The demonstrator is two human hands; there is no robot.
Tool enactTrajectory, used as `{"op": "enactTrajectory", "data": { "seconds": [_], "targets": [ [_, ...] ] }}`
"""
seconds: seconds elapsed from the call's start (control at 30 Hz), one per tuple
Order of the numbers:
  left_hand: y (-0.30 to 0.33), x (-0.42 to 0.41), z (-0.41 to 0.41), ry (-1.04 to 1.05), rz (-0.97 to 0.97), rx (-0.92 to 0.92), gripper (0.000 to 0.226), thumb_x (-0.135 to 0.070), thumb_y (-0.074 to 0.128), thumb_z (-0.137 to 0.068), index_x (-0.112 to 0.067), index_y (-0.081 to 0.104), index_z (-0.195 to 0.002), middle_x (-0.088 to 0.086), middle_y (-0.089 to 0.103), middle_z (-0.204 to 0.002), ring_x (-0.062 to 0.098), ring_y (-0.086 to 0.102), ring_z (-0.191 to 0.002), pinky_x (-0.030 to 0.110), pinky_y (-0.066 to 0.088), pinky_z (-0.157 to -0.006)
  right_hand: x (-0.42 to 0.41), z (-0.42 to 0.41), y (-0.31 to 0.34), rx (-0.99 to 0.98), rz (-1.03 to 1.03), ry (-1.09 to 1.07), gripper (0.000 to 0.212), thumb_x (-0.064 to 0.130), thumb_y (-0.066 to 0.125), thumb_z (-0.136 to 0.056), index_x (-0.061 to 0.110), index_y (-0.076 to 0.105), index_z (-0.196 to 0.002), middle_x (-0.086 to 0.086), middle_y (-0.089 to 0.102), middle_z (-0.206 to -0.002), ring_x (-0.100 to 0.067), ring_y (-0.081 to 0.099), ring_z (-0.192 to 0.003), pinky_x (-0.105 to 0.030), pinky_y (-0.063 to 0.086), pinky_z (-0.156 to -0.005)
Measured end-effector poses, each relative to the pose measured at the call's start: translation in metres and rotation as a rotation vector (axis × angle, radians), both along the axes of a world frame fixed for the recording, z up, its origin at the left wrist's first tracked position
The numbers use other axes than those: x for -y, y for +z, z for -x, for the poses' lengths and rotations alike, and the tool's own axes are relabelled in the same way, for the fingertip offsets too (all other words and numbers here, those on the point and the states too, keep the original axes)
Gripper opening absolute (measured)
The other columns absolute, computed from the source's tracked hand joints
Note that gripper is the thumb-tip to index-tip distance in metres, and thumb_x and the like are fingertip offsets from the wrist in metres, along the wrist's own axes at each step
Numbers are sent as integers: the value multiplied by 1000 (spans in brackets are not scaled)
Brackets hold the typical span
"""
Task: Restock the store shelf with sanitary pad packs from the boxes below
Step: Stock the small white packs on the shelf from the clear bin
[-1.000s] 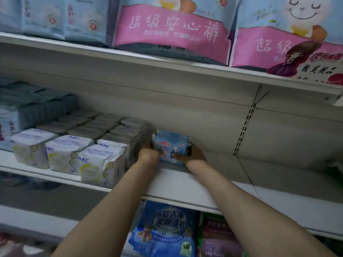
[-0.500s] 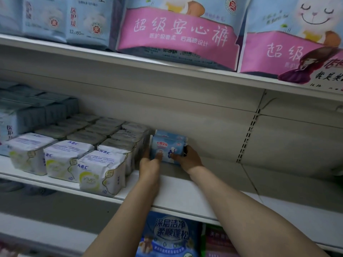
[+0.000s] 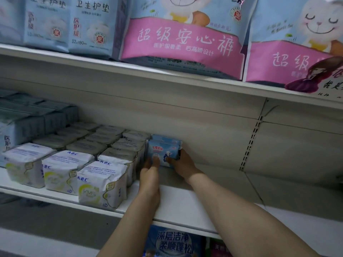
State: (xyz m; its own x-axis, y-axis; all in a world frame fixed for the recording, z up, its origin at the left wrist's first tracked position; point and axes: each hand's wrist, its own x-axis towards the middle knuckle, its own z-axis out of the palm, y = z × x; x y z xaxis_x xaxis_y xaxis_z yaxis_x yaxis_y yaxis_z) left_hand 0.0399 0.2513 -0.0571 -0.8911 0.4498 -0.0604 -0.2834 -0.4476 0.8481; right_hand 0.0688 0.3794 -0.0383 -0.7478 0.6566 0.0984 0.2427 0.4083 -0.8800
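Note:
Two small light-blue pad packs [image 3: 164,148] stand one behind the other at the back of the middle shelf [image 3: 178,203], against the rear wall. My left hand [image 3: 150,168] lies flat on the shelf with straight fingertips touching the front pack's lower left. On the right, my right hand [image 3: 181,163] grips the packs' right side, thumb on the front face and fingers curled round the edge. Directly to the left, the packs touch rows of white ABC pad packs [image 3: 101,182].
Large pink-and-blue packs [image 3: 182,37] fill the upper shelf. Grey-blue packs [image 3: 27,123] are stacked at far left. To the right of my hands the middle shelf is bare up to a slotted upright [image 3: 250,143]. A blue pack [image 3: 173,242] shows on the shelf below.
Both hands have pushed the blue packs further back on the shelf, to the rear wall. My left hand's fingers went from gripping the pack's left side to lying flat.

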Motion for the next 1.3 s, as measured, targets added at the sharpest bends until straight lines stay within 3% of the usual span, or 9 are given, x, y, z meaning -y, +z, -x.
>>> {"op": "enactTrajectory", "data": {
  "seconds": [0.27,0.43,0.53,0.63,0.73,0.87,1.03,1.17,1.3],
  "targets": [
    [3,3,-2,18,97,-23,44,-35,61,-97,-15,57,-136,13,65,-130,32,62,-116,52,46,-106,-22,9,-16,104,-52,-58,85,66,70,-59,24,58,-132,1,68,-127,-22,65,-114,-39,53,-98],
    [18,15,-19,25,222,-32,40,-40,60,-97,-14,56,-128,13,63,-125,33,61,-113,50,48,-103,21,-55,28,175,16,-188,74,42,63,-94,8,35,-154,-11,39,-157,-27,42,-141,-26,35,-108],
    [23,24,-48,23,320,-94,49,-33,60,-97,-6,50,-137,21,58,-133,41,55,-123,49,47,-104,29,-94,29,62,90,-189,61,39,68,-91,11,51,-143,-10,54,-145,-28,55,-126,-37,46,-107],
    [23,30,-85,27,316,-88,49,-34,63,-96,-8,51,-136,22,58,-132,38,59,-115,39,53,-86,38,-139,28,1,156,-164,55,40,67,-91,14,54,-138,-8,60,-133,-28,59,-117,-42,50,-104],
    [23,36,-129,23,300,-62,53,-32,66,-95,-8,50,-139,13,61,-123,21,61,-96,45,54,-96,45,-183,25,-11,191,-109,50,44,65,-93,14,58,-133,-4,59,-129,-23,56,-117,-43,49,-105],
    [13,41,-194,64,281,-39,52,-30,68,-94,-11,49,-138,12,62,-121,20,62,-96,45,54,-96,52,-244,17,-30,214,-45,21,40,66,-94,24,61,-107,2,61,-114,-20,58,-111,-44,51,-103],
    [-15,41,-274,128,323,-9,49,-31,70,-91,-9,55,-132,15,64,-123,28,64,-109,47,55,-95,52,-322,0,-45,214,22,46,42,66,-92,17,62,-130,2,62,-127,-18,59,-114,-44,51,-102],
    [-46,34,-339,100,327,39,42,-24,69,-94,-5,56,-129,27,60,-125,21,63,-93,37,55,-71,44,-385,-21,-52,252,20,33,38,69,-91,19,67,-118,3,66,-117,-17,62,-107,-44,54,-99],
    [-81,23,-405,56,382,98,35,-22,67,-95,-6,56,-124,7,66,-99,14,63,-82,34,55,-73,38,-449,-48,-30,289,1,27,30,67,-94,16,69,-116,-1,68,-114,-16,64,-103,-42,55,-96]
  ]
}}
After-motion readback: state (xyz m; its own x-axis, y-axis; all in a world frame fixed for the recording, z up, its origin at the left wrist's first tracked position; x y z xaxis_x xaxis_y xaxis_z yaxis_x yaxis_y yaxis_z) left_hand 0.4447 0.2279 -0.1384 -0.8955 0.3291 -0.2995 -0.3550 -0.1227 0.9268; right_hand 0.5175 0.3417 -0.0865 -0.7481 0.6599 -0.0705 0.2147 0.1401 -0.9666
